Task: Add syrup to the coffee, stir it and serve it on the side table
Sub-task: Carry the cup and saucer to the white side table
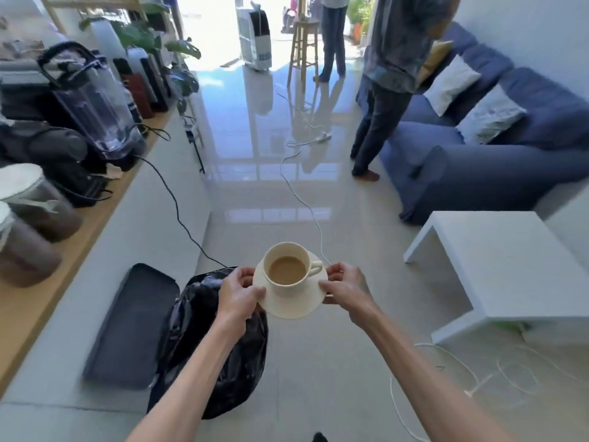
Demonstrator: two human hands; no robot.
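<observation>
At the lower centre of the frame, a cream cup of milky coffee is sitting upright on a matching saucer, its handle pointing toward the right of the frame. The saucer is being carried in the air above the pale tiled floor. The left hand is pinching the saucer's left rim, thumb on top and fingers curled beneath. The right hand is pinching the right rim in the same way, thumb lying over the edge.

The white side table is standing at the right of the frame, near the cup but apart from it, with a blue sofa behind it. Just under the left hand, a black plastic bag is lying on the floor beside a dark tray. Along the left edge, a wooden counter is carrying a blender jug and lidded jars. White cables are trailing across the floor at the lower right. A person is standing by the sofa at the upper right.
</observation>
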